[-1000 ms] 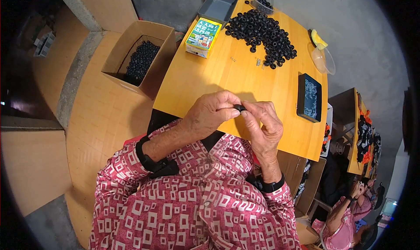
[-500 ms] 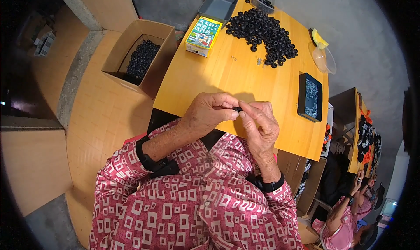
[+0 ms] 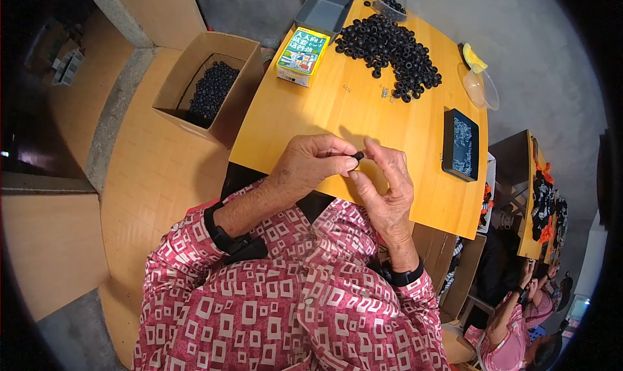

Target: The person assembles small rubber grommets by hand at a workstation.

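Note:
My left hand (image 3: 311, 165) pinches a small black round part (image 3: 357, 157) between thumb and fingertips, just above the table's near edge. Close by on its right, my right hand (image 3: 387, 184) has thumb and forefinger spread apart around the part, holding nothing that I can see. Beyond both hands a big heap of black ring-shaped parts (image 3: 389, 49) covers the far side of the table. Tiny metal springs (image 3: 386, 93) lie at the heap's near edge, and another spring (image 3: 347, 88) lies to their left.
On the yellow table (image 3: 292, 118) stand a yellow-green box (image 3: 302, 56), a grey tray (image 3: 322, 11) and a black tray (image 3: 461, 144) of small metal pieces. A cardboard box (image 3: 237, 105) of black parts stands left. Other people (image 3: 506, 332) sit at lower right.
My right thumb and forefinger have parted and moved off the small black part. My left hand keeps its pinch, with more of the part showing.

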Demonstrator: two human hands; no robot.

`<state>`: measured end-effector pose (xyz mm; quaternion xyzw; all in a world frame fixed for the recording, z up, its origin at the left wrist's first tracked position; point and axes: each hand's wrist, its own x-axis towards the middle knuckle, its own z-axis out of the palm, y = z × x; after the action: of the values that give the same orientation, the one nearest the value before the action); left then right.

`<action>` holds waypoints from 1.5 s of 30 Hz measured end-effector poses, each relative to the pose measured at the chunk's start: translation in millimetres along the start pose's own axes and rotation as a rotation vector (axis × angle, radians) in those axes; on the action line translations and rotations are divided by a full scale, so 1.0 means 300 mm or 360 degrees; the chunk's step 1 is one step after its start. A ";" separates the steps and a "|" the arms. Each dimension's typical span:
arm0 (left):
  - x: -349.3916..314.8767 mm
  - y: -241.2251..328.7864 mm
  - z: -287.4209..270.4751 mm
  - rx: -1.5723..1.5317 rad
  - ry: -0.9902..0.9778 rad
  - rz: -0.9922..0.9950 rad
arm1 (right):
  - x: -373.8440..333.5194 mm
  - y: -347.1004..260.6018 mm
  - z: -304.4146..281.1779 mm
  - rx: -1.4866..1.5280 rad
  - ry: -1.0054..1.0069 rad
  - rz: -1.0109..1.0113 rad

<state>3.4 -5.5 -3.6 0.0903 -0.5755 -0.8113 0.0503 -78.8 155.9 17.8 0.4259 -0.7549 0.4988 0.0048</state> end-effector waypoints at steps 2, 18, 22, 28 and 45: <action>0.000 0.003 0.001 -0.0129 0.0017 -0.0048 | 0.009 0.000 -0.003 -0.0046 0.0031 -0.0020; -0.010 0.037 0.010 0.0105 -0.0061 -0.0168 | 0.027 -0.021 -0.039 -0.0451 -0.0066 -0.0404; -0.009 0.018 0.019 0.0035 -0.0060 -0.0108 | 0.033 -0.003 -0.068 -0.0135 -0.0171 -0.0202; -0.007 -0.007 0.018 0.0337 -0.0001 0.0051 | 0.004 -0.027 -0.033 -0.0113 -0.0044 0.0069; -0.004 -0.014 0.013 0.0210 -0.0034 0.0115 | -0.020 -0.055 -0.035 -0.0555 -0.0036 -0.0256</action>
<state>3.8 -0.4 -6.1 0.0639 -0.6310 -0.7703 0.0672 -68.8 165.3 32.8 0.4831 -0.7934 0.3537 0.1100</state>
